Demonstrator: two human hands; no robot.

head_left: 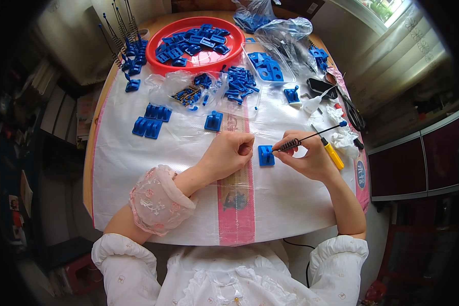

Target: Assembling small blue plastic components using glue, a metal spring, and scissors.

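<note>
In my right hand (311,159), thumb and fingers pinch a black coil spring with a thin rod (290,145). The rod slants up to the right and ends in a small blue tip. Just left of those fingertips, a blue plastic base (265,156) with raised parts rests on the white sheet. The spring's lower end is close to it; whether they touch is hard to tell. My left hand (228,155) is closed, fingers curled, left of the base. Whatever those fingers may hold is hidden. Farther back stands another blue base (213,121).
A red tray (153,53) of blue parts stands at the back, beside a clear plastic box (290,76). Loose blue pegs (239,81) and a plastic bag of brass-coloured pieces (186,95) lie before them. A yellow-handled tool (332,154) lies right; finished-looking spring assemblies (130,61) stand far left.
</note>
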